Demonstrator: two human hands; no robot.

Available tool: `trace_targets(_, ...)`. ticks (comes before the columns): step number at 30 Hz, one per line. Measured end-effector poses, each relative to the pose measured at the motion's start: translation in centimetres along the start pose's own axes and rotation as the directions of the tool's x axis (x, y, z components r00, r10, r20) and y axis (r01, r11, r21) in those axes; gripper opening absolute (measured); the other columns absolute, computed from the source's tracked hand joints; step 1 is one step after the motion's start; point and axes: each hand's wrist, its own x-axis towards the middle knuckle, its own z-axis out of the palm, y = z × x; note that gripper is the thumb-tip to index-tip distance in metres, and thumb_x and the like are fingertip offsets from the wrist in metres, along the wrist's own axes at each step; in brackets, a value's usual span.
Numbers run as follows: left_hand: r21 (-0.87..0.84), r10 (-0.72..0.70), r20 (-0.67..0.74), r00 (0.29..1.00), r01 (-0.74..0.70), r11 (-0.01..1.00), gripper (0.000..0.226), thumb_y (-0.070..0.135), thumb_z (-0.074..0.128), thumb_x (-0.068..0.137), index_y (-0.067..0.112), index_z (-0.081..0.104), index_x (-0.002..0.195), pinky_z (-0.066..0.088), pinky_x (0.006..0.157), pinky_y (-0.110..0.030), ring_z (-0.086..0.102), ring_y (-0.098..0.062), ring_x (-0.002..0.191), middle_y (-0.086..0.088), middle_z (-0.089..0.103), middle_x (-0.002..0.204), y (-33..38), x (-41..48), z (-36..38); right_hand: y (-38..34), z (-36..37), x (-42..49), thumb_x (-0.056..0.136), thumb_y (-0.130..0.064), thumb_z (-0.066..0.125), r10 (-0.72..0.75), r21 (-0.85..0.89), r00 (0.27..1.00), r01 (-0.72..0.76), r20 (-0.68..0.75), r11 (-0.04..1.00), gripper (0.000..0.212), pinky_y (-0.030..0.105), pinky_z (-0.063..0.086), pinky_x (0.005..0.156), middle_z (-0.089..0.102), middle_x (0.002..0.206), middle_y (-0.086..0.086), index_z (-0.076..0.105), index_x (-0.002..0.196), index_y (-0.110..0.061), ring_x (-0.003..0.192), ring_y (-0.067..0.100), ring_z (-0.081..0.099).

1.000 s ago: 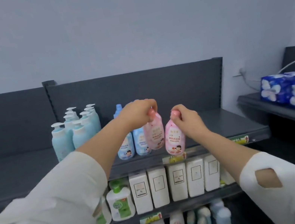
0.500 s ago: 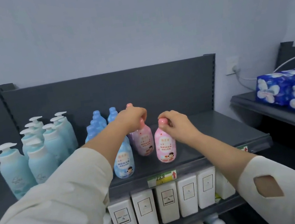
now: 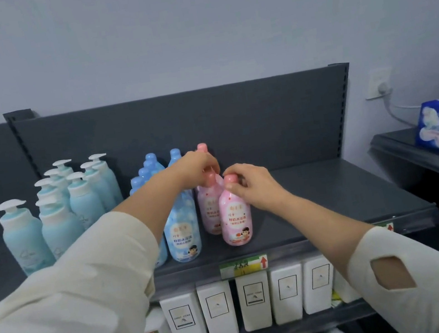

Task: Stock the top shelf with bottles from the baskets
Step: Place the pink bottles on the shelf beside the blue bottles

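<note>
Pink front bottle (image 3: pixel 234 216), rear bottle (image 3: pixel 209 212) upright on top shelf (image 3: pixel 324 200); R hand (image 3: pixel 255 185) pinches front's cap, L hand (image 3: pixel 195 167) prob. grips rear's.

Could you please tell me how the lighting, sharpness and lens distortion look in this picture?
Head view: soft, even light, no harsh glare on the front pink bottle or second pink bottle; label print is soft; the left hand and right hand holding their caps look slightly blurred. Head view again: the wide lens splays the shelf uprights outward and swells the sleeves.
</note>
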Motion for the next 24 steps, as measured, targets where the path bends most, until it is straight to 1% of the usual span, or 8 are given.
trace_targets(6,-0.024,0.026,-0.034,0.999,-0.027,0.999,0.023,0.019,0.060,0.088,0.016,0.064,0.110,0.048,0.083,-0.032,0.057,-0.021,0.092,0.002,0.058,0.093,0.1,-0.2,0.1,-1.1,0.0,-0.3,0.091,-0.020,0.054,-0.075,-0.027,0.996,0.076,0.057,0.997,0.024,0.026,0.046,0.080,0.061,0.104,0.003,0.062,0.113,-0.018,0.093,0.016,0.056)
trace_targets(11,-0.073,0.007,-0.081,0.997,-0.013,0.997,0.030,0.022,0.057,0.092,0.015,0.059,0.121,0.043,0.086,-0.025,0.054,-0.013,0.090,-0.001,0.063,0.111,0.1,-1.3,-0.5,-2.0,0.5,-0.6,0.091,-0.016,0.054,-0.123,0.010,0.992,0.123,0.038,0.992,0.022,0.015,0.042,0.071,0.058,0.096,-0.004,0.064,0.110,-0.015,0.085,0.013,0.053)
trace_targets(14,-0.060,-0.047,-0.139,0.989,0.039,0.997,0.028,0.013,0.050,0.094,0.015,0.062,0.119,0.041,0.085,-0.025,0.058,-0.020,0.104,-0.004,0.064,0.111,-0.3,-2.2,-1.0,-2.5,1.2,-0.7,0.090,-0.019,0.054,-0.140,0.000,0.989,0.141,0.056,0.990,0.018,0.032,0.050,0.077,0.058,0.092,-0.004,0.062,0.107,-0.017,0.085,0.018,0.057)
trace_targets(16,-0.056,-0.072,-0.157,0.985,0.064,0.996,0.029,0.011,0.048,0.095,0.016,0.062,0.119,0.038,0.083,-0.023,0.057,-0.020,0.106,-0.005,0.064,0.113,-0.5,-2.9,-1.0,-2.8,1.6,-0.7,0.090,-0.021,0.054,-0.125,-0.011,0.991,0.126,0.048,0.992,0.017,0.037,0.050,0.078,0.057,0.089,-0.004,0.062,0.105,-0.016,0.084,0.019,0.056)
trace_targets(18,-0.055,-0.095,-0.155,0.983,0.088,0.995,0.029,0.012,0.048,0.095,0.018,0.061,0.120,0.041,0.087,-0.025,0.056,-0.019,0.106,-0.004,0.063,0.115,-0.6,-3.6,-0.8,-3.0,1.6,-0.8,0.090,-0.022,0.055,-0.116,-0.023,0.992,0.117,0.038,0.993,0.018,0.036,0.049,0.078,0.055,0.086,-0.006,0.061,0.106,-0.016,0.083,0.018,0.055)
trace_targets(20,-0.053,-0.122,-0.158,0.980,0.115,0.992,0.028,0.014,0.048,0.095,0.020,0.061,0.119,0.045,0.095,-0.034,0.056,-0.020,0.108,-0.003,0.062,0.117,-0.9,-4.2,-0.6,-3.1,1.5,-0.9,0.090,-0.022,0.057,-0.115,-0.023,0.993,0.116,0.035,0.993,0.022,0.031,0.048,0.077,0.050,0.088,-0.008,0.061,0.110,-0.015,0.084,0.016,0.054)
trace_targets(22,-0.045,-0.151,-0.171,0.974,0.146,0.988,0.027,0.018,0.049,0.094,0.025,0.062,0.117,0.046,0.095,-0.043,0.055,-0.023,0.109,-0.002,0.061,0.119,-0.8,-4.9,-0.6,-3.2,1.4,-1.2,0.090,-0.023,0.057,-0.110,-0.017,0.993,0.111,0.038,0.994,0.029,0.029,0.047,0.078,0.050,0.099,-0.005,0.058,0.118,-0.016,0.087,0.014,0.053)
trace_targets(24,-0.024,-0.167,-0.191,0.967,0.166,0.986,0.027,0.021,0.048,0.093,0.027,0.061,0.117,0.047,0.094,-0.045,0.054,-0.024,0.109,-0.001,0.060,0.121,-0.4,-5.8,-0.8,-3.3,1.2,-1.4,0.090,-0.023,0.057,-0.108,-0.020,0.993,0.109,0.049,0.994,0.033,0.030,0.048,0.079,0.053,0.110,0.000,0.055,0.122,-0.017,0.087,0.013,0.052)
